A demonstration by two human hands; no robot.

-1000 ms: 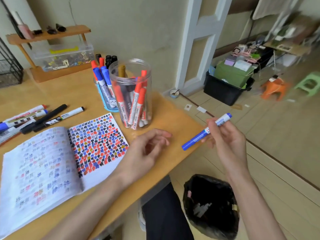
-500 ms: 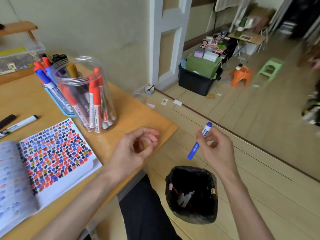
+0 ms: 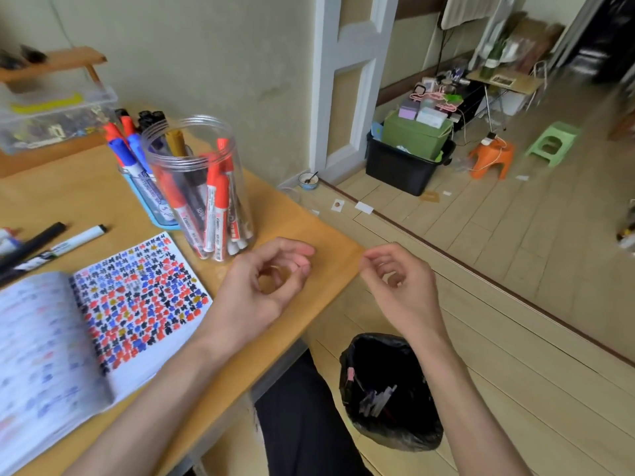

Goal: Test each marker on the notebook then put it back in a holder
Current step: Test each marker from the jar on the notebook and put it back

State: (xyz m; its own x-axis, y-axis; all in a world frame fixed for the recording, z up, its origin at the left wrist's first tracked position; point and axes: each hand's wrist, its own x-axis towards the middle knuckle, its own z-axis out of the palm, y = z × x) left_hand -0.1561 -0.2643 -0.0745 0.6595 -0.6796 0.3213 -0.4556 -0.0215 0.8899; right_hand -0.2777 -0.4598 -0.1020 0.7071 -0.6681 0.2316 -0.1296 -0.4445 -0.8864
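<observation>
Head view, left hand: our left hand [image 3: 261, 290] hovers over the near corner of the table, fingers loosely curled toward the thumb, holding nothing.
Right hand: our right hand [image 3: 398, 286] hangs just past the table edge, above the floor, fingers likewise softly curled and empty.
Table: a smooth, orange-tan wooden table [image 3: 319, 242] with a straight edge runs between the two hands.
Notebook: an open white paper notebook [image 3: 137, 304] lies flat just left of our left hand. Its right page is packed with small red, blue, black and ochre scribbles.
Jar: a clear round plastic jar [image 3: 242, 187] with a ribbed rim stands upright beyond the left hand. It holds red-capped markers [image 3: 220, 201] with white barrels.
Holder: a light blue plastic holder [image 3: 151, 204] sits just behind the jar, filled with blue-capped markers [image 3: 125, 152] and some red ones.
Loose pens: a white-barrelled marker with a black cap [image 3: 77, 240] and a slim black marker [image 3: 34, 242] lie on the table above the notebook.
Bin: a crinkled black plastic bin bag [image 3: 405, 438] sits on the floor under our right hand. We cannot make out the pale pieces inside.
</observation>
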